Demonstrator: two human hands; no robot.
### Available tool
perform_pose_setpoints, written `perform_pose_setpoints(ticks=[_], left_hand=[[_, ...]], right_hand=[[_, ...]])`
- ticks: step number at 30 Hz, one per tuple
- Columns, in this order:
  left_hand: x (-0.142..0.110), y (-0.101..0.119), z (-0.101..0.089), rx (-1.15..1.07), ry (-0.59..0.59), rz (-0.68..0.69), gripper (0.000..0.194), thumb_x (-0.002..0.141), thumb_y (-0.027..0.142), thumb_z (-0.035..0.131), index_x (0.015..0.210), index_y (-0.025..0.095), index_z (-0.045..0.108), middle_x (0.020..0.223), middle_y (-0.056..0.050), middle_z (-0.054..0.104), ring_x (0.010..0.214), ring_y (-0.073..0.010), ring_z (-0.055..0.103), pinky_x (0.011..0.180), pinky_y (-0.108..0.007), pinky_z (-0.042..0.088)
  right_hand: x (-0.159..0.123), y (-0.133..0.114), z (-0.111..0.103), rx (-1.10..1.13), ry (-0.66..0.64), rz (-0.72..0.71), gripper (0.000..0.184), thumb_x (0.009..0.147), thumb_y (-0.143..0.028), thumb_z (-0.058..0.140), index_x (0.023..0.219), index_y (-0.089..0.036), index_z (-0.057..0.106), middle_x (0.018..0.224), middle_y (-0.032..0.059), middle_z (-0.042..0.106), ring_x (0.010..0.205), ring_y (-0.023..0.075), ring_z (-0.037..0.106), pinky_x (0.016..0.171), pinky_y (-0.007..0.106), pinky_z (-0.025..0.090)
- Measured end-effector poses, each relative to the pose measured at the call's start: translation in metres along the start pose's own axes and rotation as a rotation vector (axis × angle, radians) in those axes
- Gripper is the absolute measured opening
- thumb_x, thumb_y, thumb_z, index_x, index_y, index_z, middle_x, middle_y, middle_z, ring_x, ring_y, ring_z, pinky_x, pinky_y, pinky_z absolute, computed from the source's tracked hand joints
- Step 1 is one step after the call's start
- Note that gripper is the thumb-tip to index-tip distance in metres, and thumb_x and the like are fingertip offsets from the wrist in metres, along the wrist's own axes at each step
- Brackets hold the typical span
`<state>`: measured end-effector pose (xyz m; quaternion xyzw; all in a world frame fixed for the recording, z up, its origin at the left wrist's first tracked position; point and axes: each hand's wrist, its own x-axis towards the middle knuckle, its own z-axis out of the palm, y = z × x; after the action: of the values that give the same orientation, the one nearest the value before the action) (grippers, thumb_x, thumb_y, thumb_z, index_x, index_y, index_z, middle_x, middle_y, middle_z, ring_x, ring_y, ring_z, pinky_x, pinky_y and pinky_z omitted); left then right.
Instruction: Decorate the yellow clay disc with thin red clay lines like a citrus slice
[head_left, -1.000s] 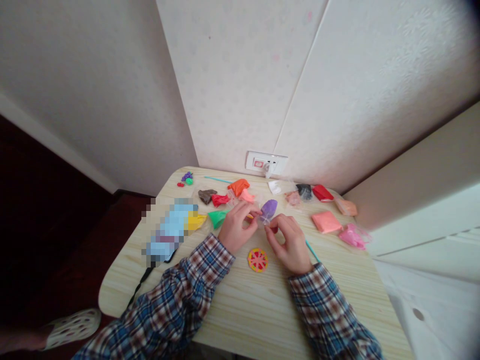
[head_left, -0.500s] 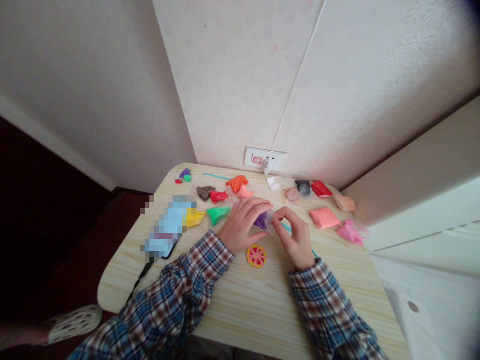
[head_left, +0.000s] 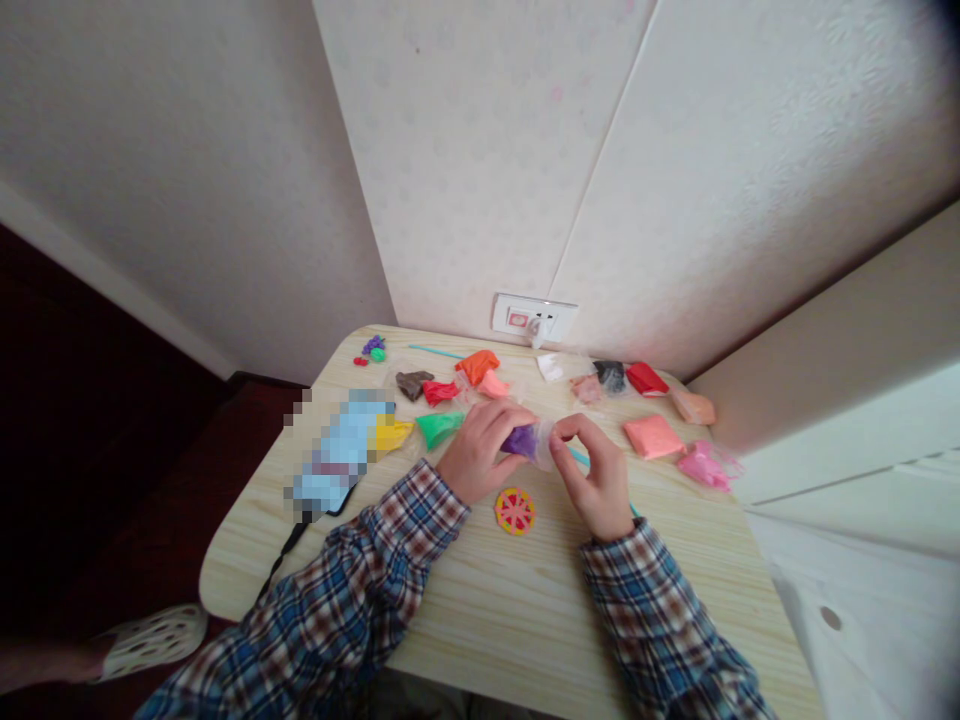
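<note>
Between my hands, above the table, is a clear plastic bag of purple clay (head_left: 523, 441). My left hand (head_left: 480, 452) is closed around the filled part of the bag from the left. Thumb and forefinger of my right hand (head_left: 594, 470) pinch the clear, unfilled end of the bag. Below the hands lies a round clay piece (head_left: 515, 511) with a yellow rim, red inside and pink strips across it. Part of a thin blue stick (head_left: 578, 456) shows behind my right hand, which covers its middle.
Bags of clay lie along the back: brown (head_left: 415, 385), orange (head_left: 478, 366), green (head_left: 439, 429), black (head_left: 610, 376) and salmon (head_left: 652, 437). A phone with a blurred screen (head_left: 334, 455) lies left, its strap over the edge. Small clay grapes (head_left: 373, 345) sit back left. A wall socket (head_left: 534, 317) is behind.
The bag's clear end looks stretched slightly further out of my left hand, and my right hand has shifted a little right. The whole view has also moved slightly.
</note>
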<state>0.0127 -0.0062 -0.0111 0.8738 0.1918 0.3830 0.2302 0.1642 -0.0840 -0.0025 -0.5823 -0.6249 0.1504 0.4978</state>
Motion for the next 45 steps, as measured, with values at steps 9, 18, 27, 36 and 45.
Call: perform_pose_setpoints(ticks=[9,18,27,36,45], left_hand=[[-0.001,0.000,0.003,-0.002,0.052,-0.041,0.024,0.075,0.009,0.058,0.098,0.018,0.055,0.097,-0.007,0.060,0.096,-0.0204,0.056,0.085,-0.037,0.048],[0.000,-0.003,0.005,0.021,0.101,-0.065,0.022,0.075,0.009,0.060,0.093,0.017,0.053,0.093,-0.005,0.059,0.092,-0.0197,0.056,0.082,-0.035,0.047],[0.002,0.000,0.005,-0.058,0.124,-0.061,0.024,0.074,0.005,0.059,0.094,0.018,0.054,0.091,-0.003,0.056,0.090,-0.0166,0.055,0.080,-0.029,0.047],[0.002,-0.004,0.005,-0.079,0.099,-0.094,0.029,0.074,0.007,0.062,0.099,0.016,0.053,0.097,-0.005,0.057,0.095,-0.0185,0.054,0.084,-0.031,0.046],[0.000,-0.004,0.008,-0.007,0.082,-0.096,0.026,0.072,0.010,0.066,0.092,0.017,0.050,0.092,-0.004,0.055,0.093,-0.0194,0.052,0.082,-0.032,0.045]], right_hand=[[0.000,-0.003,0.004,-0.063,0.117,-0.127,0.005,0.084,-0.018,0.051,0.085,-0.022,0.048,0.078,0.0019,0.052,0.071,0.0154,0.050,0.066,0.031,0.042],[-0.003,-0.001,0.004,-0.099,-0.028,-0.098,0.011,0.086,-0.020,0.050,0.095,-0.022,0.055,0.080,0.0029,0.059,0.076,0.0173,0.055,0.069,0.032,0.044],[-0.002,0.000,0.003,-0.145,0.013,-0.057,0.015,0.085,-0.018,0.047,0.093,-0.022,0.059,0.075,0.0016,0.061,0.071,0.0174,0.055,0.068,0.031,0.042],[0.001,0.006,0.002,-0.069,0.006,-0.043,0.014,0.085,-0.025,0.055,0.097,-0.022,0.063,0.080,0.0019,0.057,0.075,0.0165,0.055,0.072,0.033,0.043],[0.002,0.008,0.006,0.076,0.028,0.067,0.009,0.080,-0.027,0.061,0.086,-0.023,0.067,0.091,0.0038,0.057,0.083,0.0169,0.054,0.077,0.033,0.045]])
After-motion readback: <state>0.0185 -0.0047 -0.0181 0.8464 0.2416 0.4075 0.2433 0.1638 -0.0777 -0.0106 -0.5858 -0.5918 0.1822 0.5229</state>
